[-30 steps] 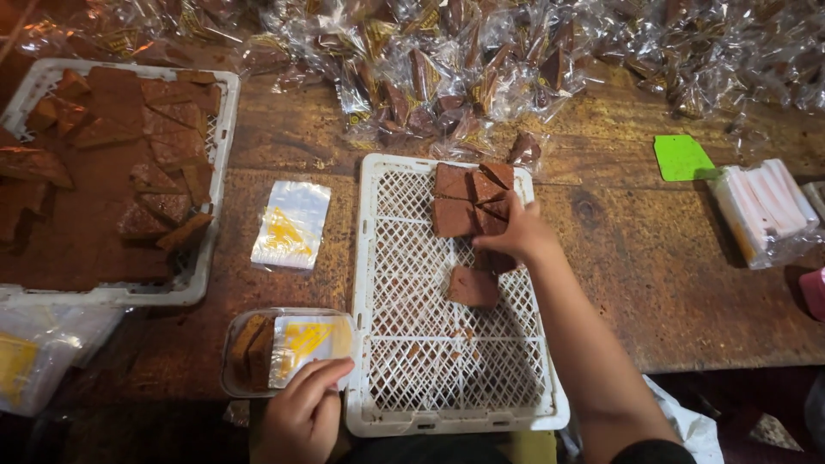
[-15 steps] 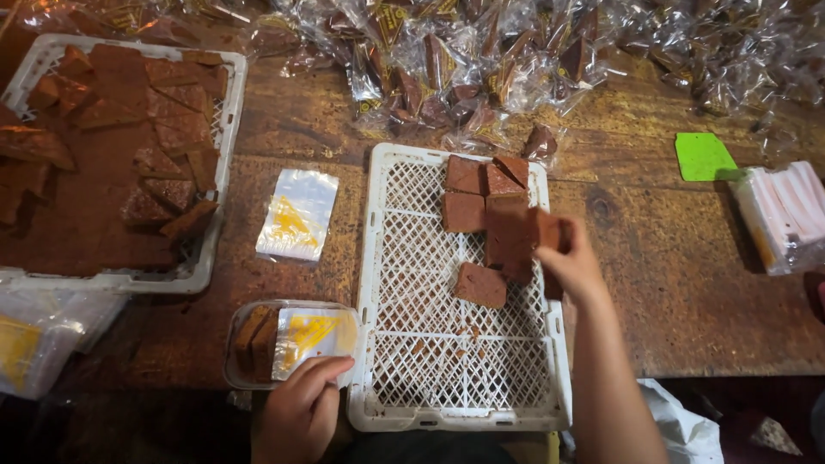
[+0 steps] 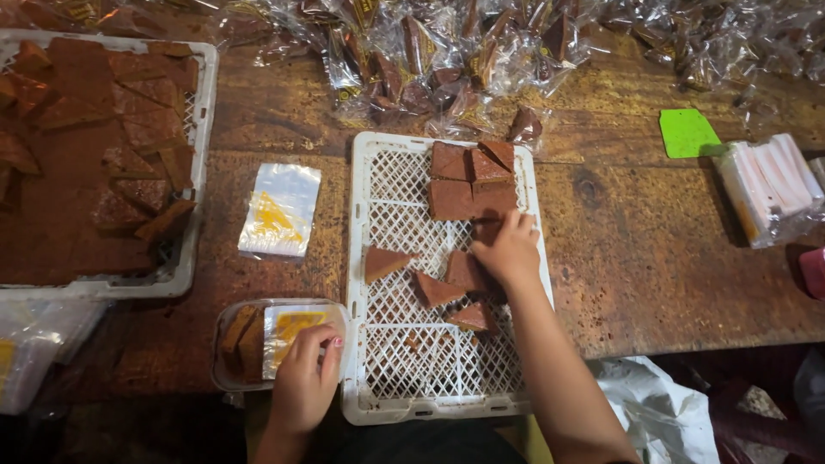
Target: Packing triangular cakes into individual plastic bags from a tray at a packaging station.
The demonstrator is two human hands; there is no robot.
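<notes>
A white plastic lattice tray (image 3: 378, 180) lies in front of me on the wooden table. Brown cake pieces (image 3: 471, 176) are packed at its far right corner, and a few triangular pieces (image 3: 382, 260) lie loose in its middle. My right hand (image 3: 509, 247) rests palm down on the pieces at the tray's right side; whether it grips one is hidden. My left hand (image 3: 305, 382) presses on a small clear plastic container (image 3: 232, 344) that holds brown pieces and a clear wrapper with a yellow print, just left of the tray's near corner.
A big white tray (image 3: 185, 258) full of cut brown cake sits at the left. A clear wrapper (image 3: 281, 210) lies between the trays. Wrapped pieces (image 3: 447, 60) are heaped along the far edge. A green card (image 3: 687, 133) and a stack of wrappers (image 3: 769, 189) lie right.
My right hand moved down from the stacked pieces at the far corner to the tray's middle right. Triangular pieces now lie spread in the tray's middle. The left hand stays on the container.
</notes>
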